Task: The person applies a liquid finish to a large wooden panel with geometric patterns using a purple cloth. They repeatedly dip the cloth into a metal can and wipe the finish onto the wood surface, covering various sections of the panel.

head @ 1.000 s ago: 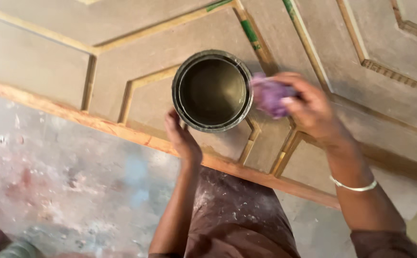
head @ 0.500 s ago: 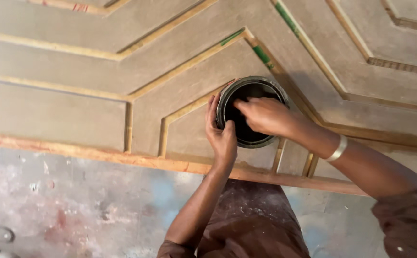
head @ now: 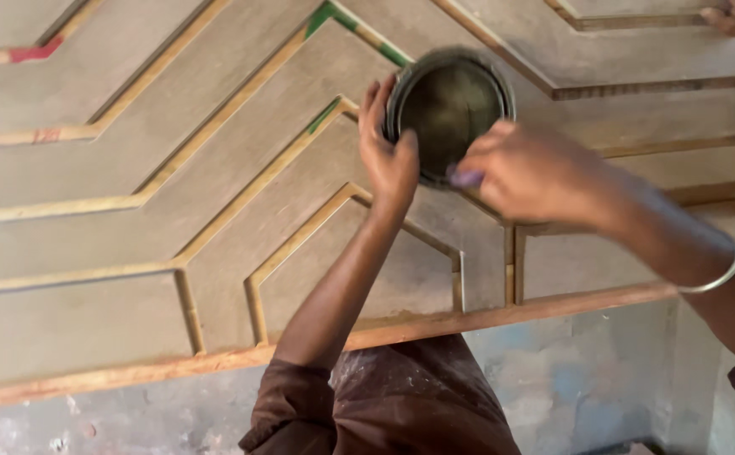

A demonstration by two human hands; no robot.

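A round tin (head: 450,103) stood on a grooved wooden panel (head: 131,211). The left hand (head: 388,156) gripped its rim; the right hand (head: 532,173) pinched a purple cloth (head: 465,178) at its edge.

Right hand (head: 536,173) blurred, hides purple cloth (head: 466,178) (mostly).
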